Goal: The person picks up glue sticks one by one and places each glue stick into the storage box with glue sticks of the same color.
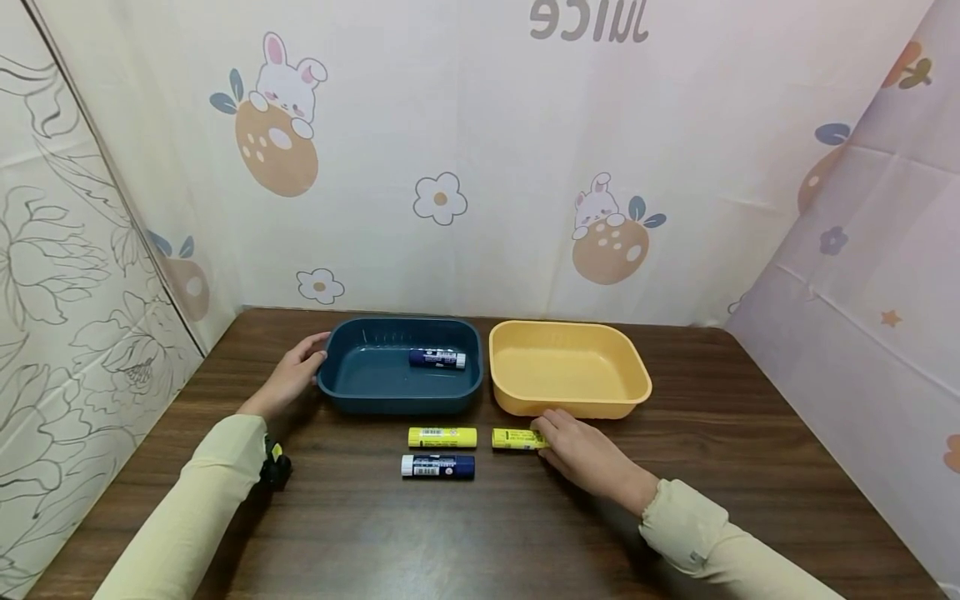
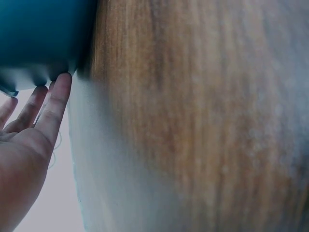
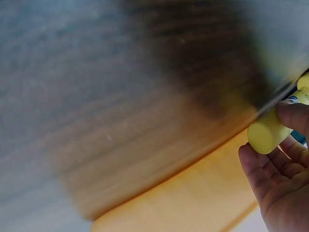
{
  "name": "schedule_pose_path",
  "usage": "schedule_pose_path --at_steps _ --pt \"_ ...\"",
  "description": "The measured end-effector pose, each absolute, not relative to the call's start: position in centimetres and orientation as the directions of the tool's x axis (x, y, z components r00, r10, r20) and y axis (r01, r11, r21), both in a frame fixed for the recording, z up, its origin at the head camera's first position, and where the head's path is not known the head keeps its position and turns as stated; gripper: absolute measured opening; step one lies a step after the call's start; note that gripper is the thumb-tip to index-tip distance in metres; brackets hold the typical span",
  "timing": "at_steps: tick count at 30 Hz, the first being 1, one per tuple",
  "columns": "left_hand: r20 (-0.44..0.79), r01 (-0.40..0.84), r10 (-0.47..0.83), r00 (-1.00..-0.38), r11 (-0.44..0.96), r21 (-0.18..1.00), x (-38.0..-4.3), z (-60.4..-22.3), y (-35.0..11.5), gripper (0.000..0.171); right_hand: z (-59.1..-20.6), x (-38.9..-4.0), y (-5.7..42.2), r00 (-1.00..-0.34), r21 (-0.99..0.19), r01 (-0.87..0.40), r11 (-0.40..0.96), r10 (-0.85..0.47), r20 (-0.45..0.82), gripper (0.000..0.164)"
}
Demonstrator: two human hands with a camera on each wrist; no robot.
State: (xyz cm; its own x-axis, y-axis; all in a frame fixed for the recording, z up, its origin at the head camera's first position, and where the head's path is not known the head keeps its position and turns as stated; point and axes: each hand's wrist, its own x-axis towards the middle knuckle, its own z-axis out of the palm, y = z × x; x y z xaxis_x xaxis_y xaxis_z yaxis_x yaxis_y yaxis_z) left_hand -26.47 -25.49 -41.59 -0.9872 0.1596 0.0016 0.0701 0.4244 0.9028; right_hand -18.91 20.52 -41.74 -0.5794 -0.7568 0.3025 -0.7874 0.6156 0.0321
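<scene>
My left hand (image 1: 288, 375) rests its fingertips against the outer left side of a dark blue tray (image 1: 397, 406). In the left wrist view its fingers look fairly straight under the tray wall (image 2: 43, 34). A navy glue stick (image 1: 437, 358) with a white end lies inside that tray. My right hand (image 1: 588, 454) pinches a yellow glue stick (image 1: 517, 439) between thumb and fingers, just in front of a yellow tray (image 1: 570, 408). The right wrist view shows the stick's round yellow end (image 3: 263, 137) by the thumb.
To the left of the held stick lies another yellow glue stick (image 1: 442, 437). A second navy glue stick (image 1: 438, 467) lies in front of it. The two trays stand side by side near the back edge of the brown wooden table (image 1: 375, 542), before a printed curtain (image 1: 510, 208).
</scene>
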Motion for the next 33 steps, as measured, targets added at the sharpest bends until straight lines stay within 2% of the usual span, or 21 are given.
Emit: schedule_pose_path --at_steps 10,33 --pt "0.001 0.069 0.157 -0.988 0.426 0.902 -26.5 -41.6 -25.5 0.051 -40.3 -18.9 20.5 -0.538 0.069 -0.798 0.598 -0.76 0.364 0.034" --pt "-0.01 0.059 0.157 -0.987 0.426 0.903 -26.4 -41.5 -25.4 0.051 -34.9 -21.3 21.9 -0.546 0.092 -0.778 0.621 -0.742 0.388 0.032"
